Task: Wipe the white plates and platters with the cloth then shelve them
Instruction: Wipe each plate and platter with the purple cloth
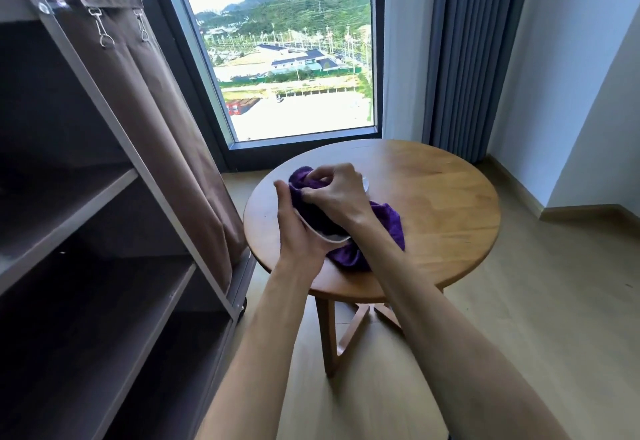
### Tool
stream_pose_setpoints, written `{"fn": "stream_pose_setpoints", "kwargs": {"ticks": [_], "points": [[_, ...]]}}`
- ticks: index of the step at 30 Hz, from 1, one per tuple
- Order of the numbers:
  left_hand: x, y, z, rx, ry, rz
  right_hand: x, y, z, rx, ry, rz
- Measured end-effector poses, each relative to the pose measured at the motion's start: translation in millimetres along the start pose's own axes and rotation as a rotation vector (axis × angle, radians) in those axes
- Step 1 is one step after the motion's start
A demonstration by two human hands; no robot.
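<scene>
Above table (450,204), fingers (320,176) bunching cloth (388,221)

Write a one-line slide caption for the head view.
Left hand holds a white plate while right hand rubs it with a purple cloth.

I see a white plate (334,238) tilted in my left grip (298,232); purple cloth (381,232) bunched over it under my right grip (337,190).
</scene>
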State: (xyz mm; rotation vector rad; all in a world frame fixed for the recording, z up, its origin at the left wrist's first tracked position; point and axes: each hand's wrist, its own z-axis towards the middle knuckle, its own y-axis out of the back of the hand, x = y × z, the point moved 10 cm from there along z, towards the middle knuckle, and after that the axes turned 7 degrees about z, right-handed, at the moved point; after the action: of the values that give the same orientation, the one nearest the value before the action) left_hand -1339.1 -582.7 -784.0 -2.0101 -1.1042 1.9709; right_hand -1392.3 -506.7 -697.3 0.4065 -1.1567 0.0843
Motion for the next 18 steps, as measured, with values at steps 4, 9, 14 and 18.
{"fn": "stream_pose_setpoints", "kwargs": {"ticks": [4,9,14,18], "points": [[-8,7,9,-0.010,-0.006,-0.071,7,-17,-5,0.185,0.019,0.006],[5,22,13,-0.041,-0.009,-0.114,-24,-26,-13,0.320,-0.164,-0.223],[-4,34,4,-0.124,-0.144,-0.134,-53,-4,-13,0.194,-0.308,-0.307],[-16,42,-8,-0.141,-0.175,-0.002,-62,25,-10,-0.066,-0.310,-0.318]]}}
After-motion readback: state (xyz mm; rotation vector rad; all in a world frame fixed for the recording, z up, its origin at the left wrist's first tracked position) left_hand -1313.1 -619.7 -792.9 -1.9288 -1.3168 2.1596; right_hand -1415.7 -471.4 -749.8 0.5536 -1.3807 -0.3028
